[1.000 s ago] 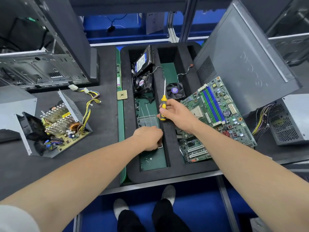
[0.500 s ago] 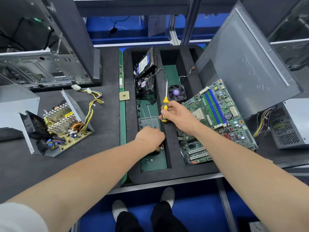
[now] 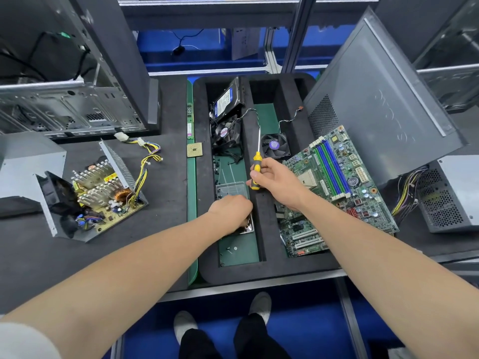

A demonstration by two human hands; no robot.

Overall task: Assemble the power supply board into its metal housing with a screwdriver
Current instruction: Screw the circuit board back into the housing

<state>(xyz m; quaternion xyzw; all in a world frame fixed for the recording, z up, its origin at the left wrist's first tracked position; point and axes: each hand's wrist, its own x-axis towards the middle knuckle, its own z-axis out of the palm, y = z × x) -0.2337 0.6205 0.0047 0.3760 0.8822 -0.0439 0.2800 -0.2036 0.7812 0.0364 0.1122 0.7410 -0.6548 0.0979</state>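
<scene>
The power supply board (image 3: pixel 103 200), with heat sinks, a copper coil and yellow wires, lies in its open metal housing (image 3: pixel 48 216) on the left of the bench. My right hand (image 3: pixel 274 181) grips a yellow-and-black screwdriver (image 3: pixel 256 164), shaft pointing away from me, over the black foam tray (image 3: pixel 261 270). My left hand (image 3: pixel 230 213) is curled down into the tray's left compartment over a small metal dish (image 3: pixel 247 228), next to a clear plastic box (image 3: pixel 232 189). Its fingertips are hidden, so I cannot see what they hold.
A motherboard (image 3: pixel 334 187) leans in the tray's right compartment. Fans (image 3: pixel 274 145) and a hard drive (image 3: pixel 226 99) lie at the tray's far end. A CPU chip (image 3: pixel 194 150) lies left of the tray. An open PC case (image 3: pixel 64 99) stands far left, a grey panel (image 3: pixel 375 99) and second power supply (image 3: pixel 451 195) at right.
Both hands stay almost where they were. The left hand remains curled over the metal dish, and the right keeps hold of the screwdriver; only the camera shifted slightly.
</scene>
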